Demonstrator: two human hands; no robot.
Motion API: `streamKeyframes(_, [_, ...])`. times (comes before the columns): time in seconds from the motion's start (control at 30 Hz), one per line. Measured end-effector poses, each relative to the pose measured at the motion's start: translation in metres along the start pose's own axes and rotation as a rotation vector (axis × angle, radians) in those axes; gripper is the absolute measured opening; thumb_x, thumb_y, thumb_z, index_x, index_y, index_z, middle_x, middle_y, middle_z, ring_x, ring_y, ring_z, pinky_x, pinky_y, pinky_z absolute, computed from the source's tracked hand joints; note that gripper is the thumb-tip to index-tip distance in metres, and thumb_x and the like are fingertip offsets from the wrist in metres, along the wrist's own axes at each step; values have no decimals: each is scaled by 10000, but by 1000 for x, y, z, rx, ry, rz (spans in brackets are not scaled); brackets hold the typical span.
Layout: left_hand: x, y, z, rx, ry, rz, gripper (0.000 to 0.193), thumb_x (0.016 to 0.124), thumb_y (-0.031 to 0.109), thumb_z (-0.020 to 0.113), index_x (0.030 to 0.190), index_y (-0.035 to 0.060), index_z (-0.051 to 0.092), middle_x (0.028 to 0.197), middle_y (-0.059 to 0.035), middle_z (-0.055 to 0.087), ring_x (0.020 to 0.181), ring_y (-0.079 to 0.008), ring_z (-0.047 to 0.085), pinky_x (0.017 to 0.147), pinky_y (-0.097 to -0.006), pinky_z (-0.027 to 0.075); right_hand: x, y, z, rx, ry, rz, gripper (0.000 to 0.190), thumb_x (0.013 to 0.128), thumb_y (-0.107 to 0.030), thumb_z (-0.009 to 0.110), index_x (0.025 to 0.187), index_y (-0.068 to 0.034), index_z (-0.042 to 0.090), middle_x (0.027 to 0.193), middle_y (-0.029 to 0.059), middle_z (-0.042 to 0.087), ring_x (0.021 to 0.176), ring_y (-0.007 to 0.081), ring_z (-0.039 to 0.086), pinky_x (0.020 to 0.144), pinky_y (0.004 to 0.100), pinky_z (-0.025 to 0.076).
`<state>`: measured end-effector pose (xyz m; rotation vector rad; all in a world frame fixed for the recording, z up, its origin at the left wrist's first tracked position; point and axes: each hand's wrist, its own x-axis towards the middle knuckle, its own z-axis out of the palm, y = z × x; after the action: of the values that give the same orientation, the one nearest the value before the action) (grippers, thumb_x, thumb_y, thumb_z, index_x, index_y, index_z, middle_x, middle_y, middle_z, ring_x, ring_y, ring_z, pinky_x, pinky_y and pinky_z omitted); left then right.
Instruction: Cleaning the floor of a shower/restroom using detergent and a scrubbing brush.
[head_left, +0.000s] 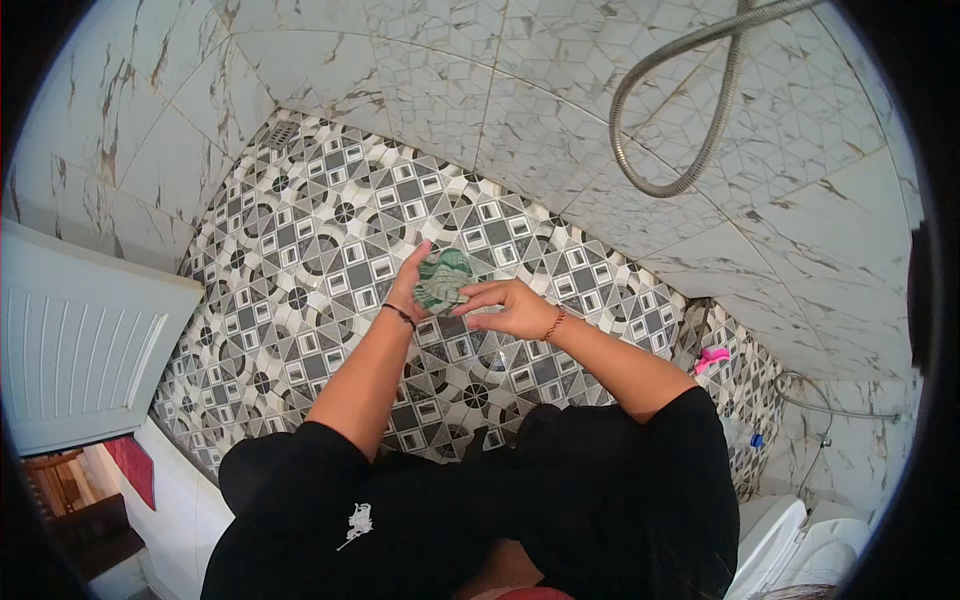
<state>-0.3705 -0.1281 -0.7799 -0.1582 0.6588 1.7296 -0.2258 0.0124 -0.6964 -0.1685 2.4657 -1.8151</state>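
Observation:
A crumpled green and pale checked cloth (444, 283) is bunched up in front of me, above the patterned tile floor (360, 270). My left hand (411, 283) holds it from the left side, with the palm against it and the fingers partly hidden behind it. With the fingertips of my right hand (510, 306) I touch the cloth's lower right edge; whether they pinch it is hard to tell. A dark bracelet is on my left wrist and a reddish-brown one on my right.
A metal shower hose (660, 189) loops at the upper right. The floor drain (280, 135) lies in the far corner. A panelled door (82, 337) stands at the left. At the right are a pink item (711, 361), a blue cap (757, 441) and a white toilet (772, 544).

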Motion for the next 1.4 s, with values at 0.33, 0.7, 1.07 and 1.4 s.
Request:
streamKeyframes(0.33, [0,-81,63,391,383,208,669,837,647,409,1219,100,459,1217,-65,515,1083,-208,520,857,-403,452,12,83,24,-323,387,194,397,899,-344,443,1095,-4,501,1015,224,537,968,398,518,821,444,429])
streamKeyframes(0.7, [26,-106,67,887,308,449,485,958,420,322,1160,12,489,1118,-102,564,987,-213,567,847,-340,445,-39,57,11,-244,637,288,304,902,-332,420,937,-32,458,774,203,586,751,400,567,661,476,434])
streamKeyframes(1.07, [46,-98,43,1396,336,564,621,936,487,355,922,-92,580,861,-156,589,764,-231,508,742,-357,406,-72,53,-31,-888,879,-197,218,853,-270,512,855,-61,574,858,129,586,842,335,569,739,408,440])
streamKeyframes(1.4, [9,-68,99,1016,276,406,583,877,524,458,1209,46,496,952,-66,586,803,-147,571,598,-279,467,-58,6,-78,23,827,51,265,932,-274,450,923,-20,525,842,54,559,846,164,518,768,317,413])
